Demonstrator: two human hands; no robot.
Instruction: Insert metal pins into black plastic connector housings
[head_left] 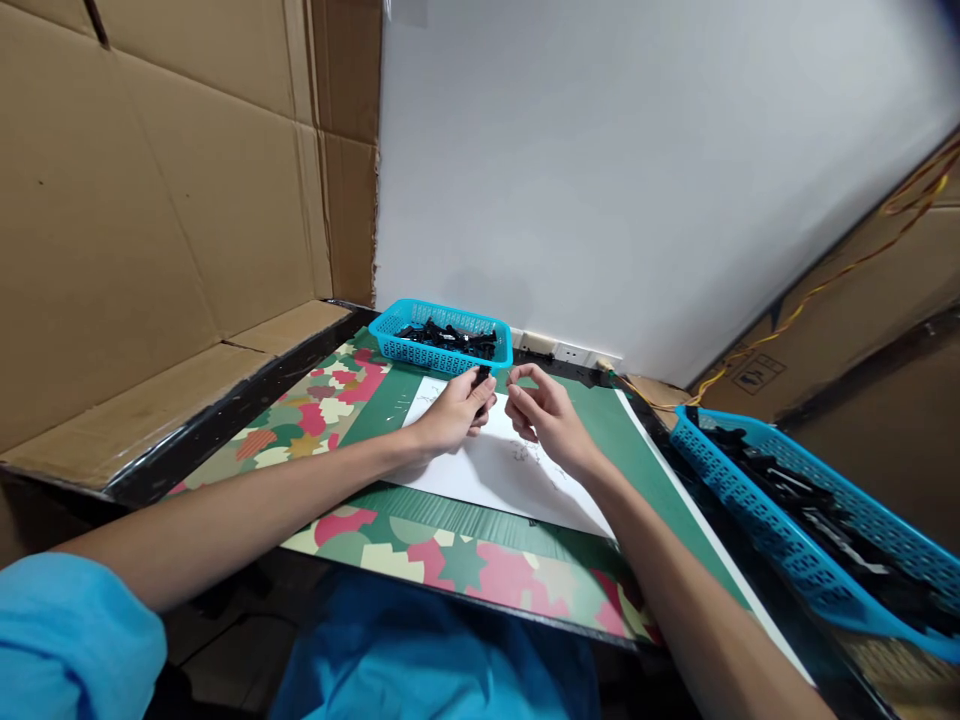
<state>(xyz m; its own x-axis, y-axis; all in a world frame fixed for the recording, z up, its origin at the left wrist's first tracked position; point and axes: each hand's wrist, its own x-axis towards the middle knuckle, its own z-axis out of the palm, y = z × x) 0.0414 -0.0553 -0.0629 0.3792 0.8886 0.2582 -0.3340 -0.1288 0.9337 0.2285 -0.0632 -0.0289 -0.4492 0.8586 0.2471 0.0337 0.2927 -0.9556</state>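
Note:
My left hand (454, 412) is closed round a small black plastic part (482, 378), which stands up between thumb and fingers. Just to its right, my right hand (546, 410) is pinched, thumb against forefinger; what it holds is too small to make out. The two hands are apart, above a white sheet (465, 478). Many tiny dark pieces (529, 452) lie scattered on the sheet below my right hand. Behind the hands, a blue basket (442, 358) holds a heap of black plastic parts (450, 338).
A second blue basket (750, 530) with black parts stands at the right. A green mat with a patterned border (420, 555) covers the table. Power sockets (572, 354) and a yellow-red cable (795, 318) run along the white wall (600, 180). Cardboard (172, 190) walls the left side.

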